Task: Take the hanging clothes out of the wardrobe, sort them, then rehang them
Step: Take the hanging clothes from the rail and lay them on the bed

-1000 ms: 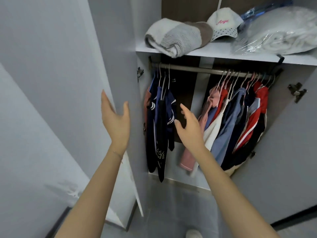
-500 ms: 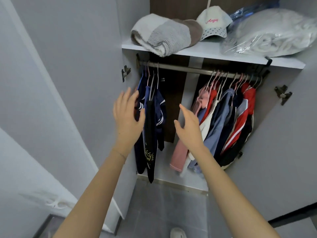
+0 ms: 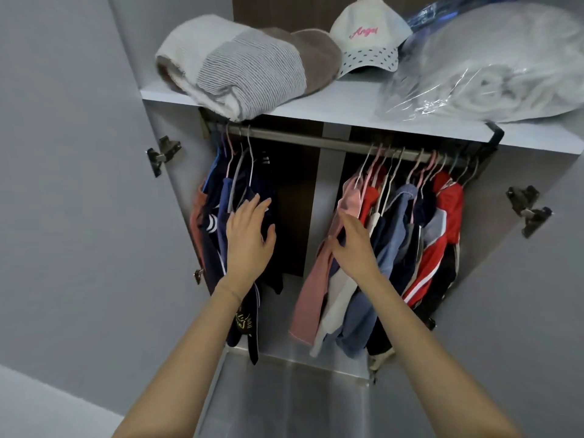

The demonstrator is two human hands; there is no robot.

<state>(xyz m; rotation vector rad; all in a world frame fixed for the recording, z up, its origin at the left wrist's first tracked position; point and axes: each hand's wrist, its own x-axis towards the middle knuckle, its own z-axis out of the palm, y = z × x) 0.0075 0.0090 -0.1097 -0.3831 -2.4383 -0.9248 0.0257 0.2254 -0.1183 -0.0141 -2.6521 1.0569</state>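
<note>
The wardrobe stands open with a metal rail under its shelf. A small group of dark navy clothes hangs at the rail's left end. A larger bunch hangs at the right: a pink garment, blue ones and a red and white jacket. My left hand is spread flat against the navy clothes. My right hand lies with straight fingers on the pink and white garments at the left edge of the right bunch. Neither hand grips anything.
On the white shelf lie a rolled grey and white blanket, a white cap and a plastic-wrapped bundle. Both doors stand open with hinges showing. A gap lies between the two clothes groups.
Both hands have moved forward and up into the wardrobe. The left went from in front of the door onto the navy clothes. The right reached the pink garment.
</note>
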